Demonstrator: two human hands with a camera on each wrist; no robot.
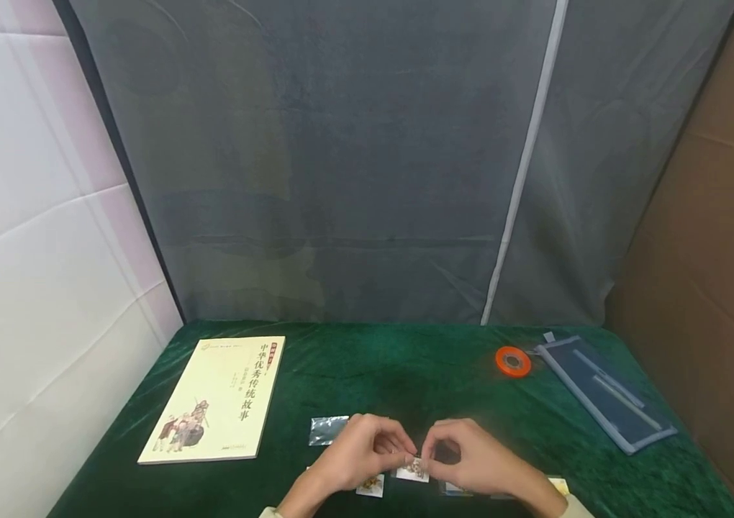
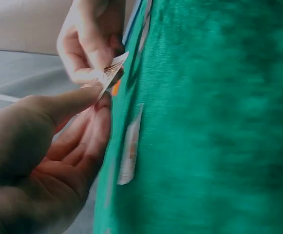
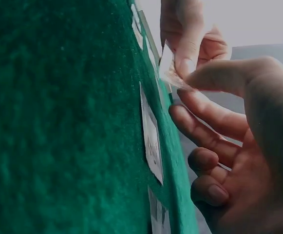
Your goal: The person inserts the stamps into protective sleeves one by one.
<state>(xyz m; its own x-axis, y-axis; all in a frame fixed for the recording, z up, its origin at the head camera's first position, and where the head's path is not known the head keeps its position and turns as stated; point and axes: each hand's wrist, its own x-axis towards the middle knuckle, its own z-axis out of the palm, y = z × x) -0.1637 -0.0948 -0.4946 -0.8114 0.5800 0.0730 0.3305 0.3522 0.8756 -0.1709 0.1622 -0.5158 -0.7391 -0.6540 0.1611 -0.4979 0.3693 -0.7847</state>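
A small white card with a brown printed picture (image 1: 414, 470) is held above the green cloth between my two hands. My left hand (image 1: 373, 450) pinches its left side between thumb and fingertips. At the opposite side, my right hand (image 1: 470, 453) pinches it the same way. The wrist views show the card (image 2: 113, 70) tilted, with both thumbs on its printed face and the other fingertips behind it. Beside my left wrist lies a similar picture card (image 1: 371, 486). Another card (image 1: 454, 489) lies under my right hand, partly hidden.
A silvery plastic packet (image 1: 327, 430) lies just beyond my left hand. Farther left is a cream book (image 1: 224, 403). An orange ring-shaped roll (image 1: 512, 362) and a blue zip pouch (image 1: 606, 394) lie at the right. A yellowish card (image 1: 559, 485) shows by my right wrist.
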